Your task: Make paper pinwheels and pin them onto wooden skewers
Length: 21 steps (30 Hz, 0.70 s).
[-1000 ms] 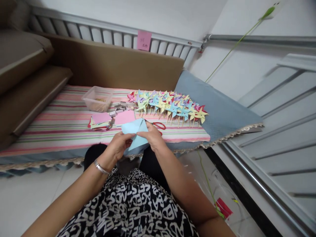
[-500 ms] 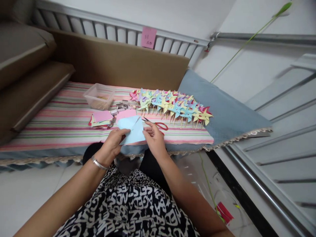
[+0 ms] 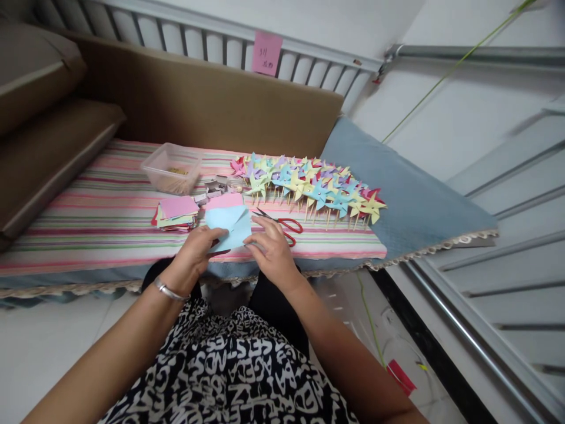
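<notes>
A light blue sheet of paper (image 3: 227, 221) with cuts in it is held up above the striped cloth. My left hand (image 3: 197, 250) is closed on its left side, thumb on top. At its lower right edge, my right hand (image 3: 272, 247) pinches the paper between thumb and fingers. Red-handled scissors (image 3: 289, 225) lie on the cloth just beyond my right hand, blades apart. Behind the blue sheet lies pink paper (image 3: 225, 201). A stack of coloured paper (image 3: 177, 212) sits left of it.
Many paper pinwheels on sticks (image 3: 309, 185) stand in rows at the right. A clear plastic box (image 3: 172, 168) with small sticks is at the back left, near small grey boxes (image 3: 216, 186). Cardboard (image 3: 212, 103) stands behind; wrapped packages (image 3: 53, 153) lie at the left.
My right hand has moved slightly left and down along the paper's edge, and the sheet's right side has come inward with it. The view has shifted a little.
</notes>
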Each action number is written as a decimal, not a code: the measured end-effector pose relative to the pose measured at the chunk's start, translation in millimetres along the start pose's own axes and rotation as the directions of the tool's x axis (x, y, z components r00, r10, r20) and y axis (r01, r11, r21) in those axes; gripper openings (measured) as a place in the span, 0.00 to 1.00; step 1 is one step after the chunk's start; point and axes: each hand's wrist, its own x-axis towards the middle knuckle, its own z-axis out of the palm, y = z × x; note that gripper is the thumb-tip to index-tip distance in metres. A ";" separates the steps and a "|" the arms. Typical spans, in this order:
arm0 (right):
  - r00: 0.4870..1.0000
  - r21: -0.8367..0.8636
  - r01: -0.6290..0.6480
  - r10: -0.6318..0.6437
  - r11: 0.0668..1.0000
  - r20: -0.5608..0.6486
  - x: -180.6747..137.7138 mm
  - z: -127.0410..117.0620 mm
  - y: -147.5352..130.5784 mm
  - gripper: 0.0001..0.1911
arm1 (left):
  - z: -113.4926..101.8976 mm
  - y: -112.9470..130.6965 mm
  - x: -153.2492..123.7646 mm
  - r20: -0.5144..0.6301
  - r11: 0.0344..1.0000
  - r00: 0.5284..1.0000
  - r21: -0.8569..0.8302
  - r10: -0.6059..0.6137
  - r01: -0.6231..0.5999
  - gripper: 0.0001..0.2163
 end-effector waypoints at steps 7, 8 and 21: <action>0.996 0.046 -0.079 0.077 0.996 0.036 1.3 3.1 -4.6 0.05 | -9.2 -12.7 14.1 -0.021 0.993 0.996 0.086 0.087 -0.085 0.11; 0.996 0.046 -0.085 0.084 0.995 0.035 1.4 3.6 -5.2 0.06 | -9.8 -13.4 15.1 -0.029 0.991 0.996 0.105 0.088 -0.084 0.11; 0.967 0.090 -0.254 0.255 0.963 0.011 15.2 13.3 -6.3 0.04 | -5.1 -16.9 13.6 0.027 0.954 0.992 0.271 0.123 -0.126 0.08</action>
